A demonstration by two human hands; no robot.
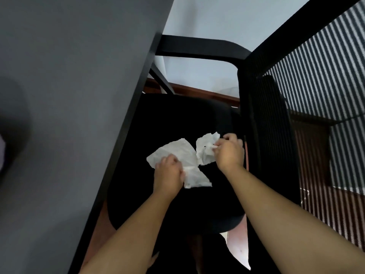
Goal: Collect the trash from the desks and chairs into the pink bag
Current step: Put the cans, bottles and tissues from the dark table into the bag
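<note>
Two crumpled white paper tissues lie on the black chair seat (177,115). My left hand (168,173) grips the larger tissue (177,152) near its middle, with one end sticking out to the lower right. My right hand (229,152) pinches the smaller tissue (205,149) at its right edge. Both tissues look slightly lifted or resting on the seat; I cannot tell which. The pink bag is not in view.
A grey desk top (69,115) with a black edge fills the left side, overhanging the seat. The chair's black armrest (197,48) arches at the back. Its mesh backrest (316,86) stands at the right. Reddish floor (239,246) shows below the seat.
</note>
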